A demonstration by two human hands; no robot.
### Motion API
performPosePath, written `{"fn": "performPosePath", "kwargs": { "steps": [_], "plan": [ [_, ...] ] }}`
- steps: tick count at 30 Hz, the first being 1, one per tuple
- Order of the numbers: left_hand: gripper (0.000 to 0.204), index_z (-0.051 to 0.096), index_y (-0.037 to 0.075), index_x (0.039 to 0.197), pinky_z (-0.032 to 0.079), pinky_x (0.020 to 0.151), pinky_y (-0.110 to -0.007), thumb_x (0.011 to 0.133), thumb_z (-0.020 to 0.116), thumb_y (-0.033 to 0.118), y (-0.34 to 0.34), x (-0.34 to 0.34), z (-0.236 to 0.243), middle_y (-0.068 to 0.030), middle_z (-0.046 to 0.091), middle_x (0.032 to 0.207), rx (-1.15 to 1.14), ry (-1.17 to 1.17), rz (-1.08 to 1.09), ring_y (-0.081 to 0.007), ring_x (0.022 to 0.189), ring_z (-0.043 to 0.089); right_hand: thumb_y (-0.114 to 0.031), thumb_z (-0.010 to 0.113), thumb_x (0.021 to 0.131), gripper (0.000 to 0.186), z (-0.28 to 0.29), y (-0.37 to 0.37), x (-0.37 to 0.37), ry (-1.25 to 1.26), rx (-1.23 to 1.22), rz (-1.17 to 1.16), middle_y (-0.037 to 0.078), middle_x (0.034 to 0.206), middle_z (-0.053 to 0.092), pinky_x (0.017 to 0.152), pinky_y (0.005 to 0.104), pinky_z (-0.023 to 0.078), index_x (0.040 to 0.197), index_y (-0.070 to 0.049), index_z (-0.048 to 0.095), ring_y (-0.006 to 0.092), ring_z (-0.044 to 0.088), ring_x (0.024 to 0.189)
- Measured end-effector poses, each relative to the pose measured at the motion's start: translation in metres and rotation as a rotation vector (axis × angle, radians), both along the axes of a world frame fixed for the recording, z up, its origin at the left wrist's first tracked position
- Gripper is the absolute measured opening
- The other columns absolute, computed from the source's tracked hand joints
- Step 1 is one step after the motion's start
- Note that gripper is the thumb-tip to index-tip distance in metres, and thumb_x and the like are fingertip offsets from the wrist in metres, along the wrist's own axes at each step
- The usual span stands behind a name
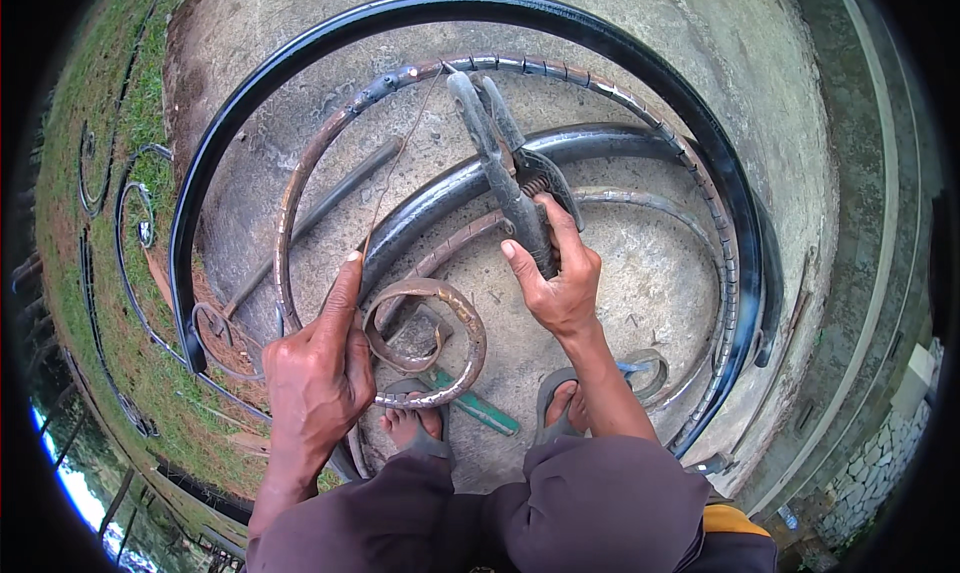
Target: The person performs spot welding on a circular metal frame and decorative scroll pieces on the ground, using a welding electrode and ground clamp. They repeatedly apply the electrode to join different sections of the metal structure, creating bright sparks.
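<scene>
Near the scene's centre, our right hand grips a dark grey metal electrode holder; our left hand holds a thin brown metal rod, its far end at the holder's jaws. We judge we're fitting it; next calls for steady alignment. A brown notched ring lies around.

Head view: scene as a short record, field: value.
Left hand: the left hand holds a thin brown metal rod
Right hand: the right hand grips a dark grey spring clamp holder
Rod's far end: at the holder's tip; clamped or not, unclear
Beside left hand: rusty flat metal scroll
Around: large glossy black curved metal bar; notched brown metal ring inside its curve
Near feet: green flat strip
Ground: grey concrete slab
</scene>
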State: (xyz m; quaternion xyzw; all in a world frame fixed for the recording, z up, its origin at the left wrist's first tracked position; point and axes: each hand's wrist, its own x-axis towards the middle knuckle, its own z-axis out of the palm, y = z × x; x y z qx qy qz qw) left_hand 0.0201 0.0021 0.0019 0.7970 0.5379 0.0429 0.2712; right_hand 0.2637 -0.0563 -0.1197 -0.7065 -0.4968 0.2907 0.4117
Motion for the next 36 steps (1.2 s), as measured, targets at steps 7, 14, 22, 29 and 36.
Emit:
{"fn": "performPosePath", "kwargs": {
  "steps": [7, 14, 22, 29, 36],
  "plan": [
    [0.068, 0.052, 0.009, 0.146, 0.051, 0.055, -0.043, 0.079, 0.063, 0.002, 0.002, -0.002, 0.0, -0.0156, 0.065, 0.067, -0.014, 0.019, -0.026, -0.0326, 0.055, 0.065, -0.018, 0.078, 0.086, 0.057, -0.002, 0.0, 0.0, -0.005, -0.007, 0.009, 0.03, 0.107, 0.069, 0.074, 0.0399, 0.059, 0.131, 0.008, 0.053, 0.0384, 0.073, 0.092],
    [0.07, 0.05, 0.009, 0.147, 0.049, 0.053, -0.044, 0.078, 0.063, 0.001, 0.001, -0.003, -0.001, -0.0147, 0.063, 0.065, 0.018, 0.02, -0.062, -0.0323, 0.053, 0.063, -0.015, 0.078, 0.086, 0.057, 0.002, 0.0, -0.002, -0.029, 0.018, 0.014, 0.028, 0.105, 0.069, 0.073, 0.0391, 0.059, 0.132, 0.007, 0.053, 0.0366, 0.074, 0.089],
    [0.061, 0.055, 0.013, 0.144, 0.049, 0.057, -0.043, 0.085, 0.061, 0.0, 0.001, 0.003, 0.008, -0.0196, 0.063, 0.067, -0.056, -0.008, 0.037, -0.0346, 0.055, 0.063, -0.016, 0.077, 0.087, 0.056, 0.001, -0.002, -0.002, 0.014, 0.037, -0.012, 0.025, 0.103, 0.07, 0.071, 0.0375, 0.058, 0.132, 0.006, 0.053, 0.0336, 0.074, 0.086],
    [0.07, 0.05, 0.009, 0.147, 0.05, 0.053, -0.043, 0.078, 0.062, 0.002, 0.003, -0.001, -0.001, -0.0139, 0.063, 0.066, -0.002, 0.0, -0.035, -0.0318, 0.053, 0.063, -0.019, 0.078, 0.086, 0.057, -0.001, -0.002, -0.002, -0.004, 0.012, -0.007, 0.027, 0.105, 0.07, 0.073, 0.0387, 0.058, 0.132, 0.007, 0.054, 0.0356, 0.074, 0.089],
    [0.069, 0.05, 0.009, 0.146, 0.05, 0.054, -0.043, 0.078, 0.062, 0.002, 0.003, -0.001, -0.002, -0.014, 0.064, 0.067, -0.003, 0.012, -0.038, -0.0317, 0.054, 0.063, -0.018, 0.078, 0.086, 0.058, -0.003, 0.0, -0.002, -0.006, 0.003, -0.004, 0.029, 0.107, 0.069, 0.074, 0.0394, 0.059, 0.132, 0.007, 0.053, 0.0376, 0.073, 0.09]
  ]
}}
